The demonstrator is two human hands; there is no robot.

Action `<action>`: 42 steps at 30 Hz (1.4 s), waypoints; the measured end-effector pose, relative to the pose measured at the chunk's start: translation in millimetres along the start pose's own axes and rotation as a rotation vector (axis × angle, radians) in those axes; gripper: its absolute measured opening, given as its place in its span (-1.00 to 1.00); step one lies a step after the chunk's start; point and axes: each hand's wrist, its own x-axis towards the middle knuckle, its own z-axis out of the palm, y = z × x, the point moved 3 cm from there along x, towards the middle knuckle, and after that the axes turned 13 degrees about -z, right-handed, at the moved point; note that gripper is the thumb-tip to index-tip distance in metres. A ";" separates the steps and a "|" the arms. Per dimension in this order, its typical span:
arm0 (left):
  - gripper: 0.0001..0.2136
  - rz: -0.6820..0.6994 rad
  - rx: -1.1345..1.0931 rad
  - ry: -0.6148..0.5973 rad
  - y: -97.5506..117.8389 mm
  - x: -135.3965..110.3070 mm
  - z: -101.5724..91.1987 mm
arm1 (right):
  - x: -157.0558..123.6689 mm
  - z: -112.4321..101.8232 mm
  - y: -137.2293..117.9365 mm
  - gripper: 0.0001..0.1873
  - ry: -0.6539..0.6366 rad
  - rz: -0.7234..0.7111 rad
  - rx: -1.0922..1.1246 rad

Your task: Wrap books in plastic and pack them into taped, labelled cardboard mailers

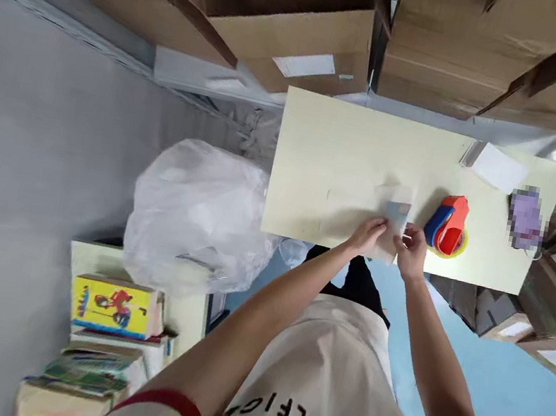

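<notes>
Big brown boxes (296, 46) stacked at the far side, right up against the desk (321, 144), most likely put there to stay within reach. Pale desk mostly bare in the middle, so plenty of room for the hands.

Off to the left, on a low side stand, a puffy clear plastic bag (195, 215), near the desk edge but not on it, maybe to keep the top free. Below the bag, a pile of picture books (112, 308), well apart from the hands.

On the desk, just beside the right hand, a red and blue tape roller (447, 227), close enough to grab without a stretch. Farther back, toward the right corner, a white paper slip (497, 166), out of the way.

Left hand (367, 234) and right hand (413, 252) close together over the near edge of the desk, each pinching one side of a small flat packet (394, 218). Held from both sides, likely to keep such a thin thing flat and steady. Packet down on the desk between the two hands, clear, with a grey-blue bit inside. Too blurry to tell more.
</notes>
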 end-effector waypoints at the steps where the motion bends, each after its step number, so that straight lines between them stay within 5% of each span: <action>1: -0.76 0.019 0.019 -0.036 1.8 1.7 -0.7 | 0.1 7.7 0.2 -0.65 -0.032 -0.001 0.004; 4: -0.76 0.019 0.024 -0.054 3.2 3.9 -10.4 | 0.6 32.9 2.8 -0.62 -0.115 -0.003 0.001; 10: -0.70 -0.101 -0.049 0.198 -7.7 -8.5 -56.8 | -0.1 79.1 18.1 -0.55 -0.204 -0.028 -0.086; 15: -0.61 -0.071 0.162 0.328 -10.3 -17.8 -68.2 | -8.7 62.3 34.0 -0.49 -0.091 -0.157 -0.301; 18: -0.57 -0.023 0.272 0.357 -12.2 -22.6 -65.6 | -12.6 48.6 47.6 -0.38 -0.014 -0.084 -0.303; 26: -0.56 -0.015 0.226 0.285 -16.1 -31.6 -64.6 | -6.2 49.9 58.7 -0.39 0.004 0.115 -0.015; 33: -0.60 -0.055 0.178 0.083 -3.9 -32.8 -30.8 | -6.1 22.9 22.6 -0.60 0.018 0.072 0.107; 38: -0.64 0.070 0.127 0.238 4.4 -46.3 -47.6 | -6.8 57.8 -0.9 -0.59 -0.092 0.002 0.059; 42: -0.62 0.021 0.016 0.298 -0.7 -51.9 -74.1 | -11.1 83.6 -3.3 -0.53 -0.214 -0.088 0.010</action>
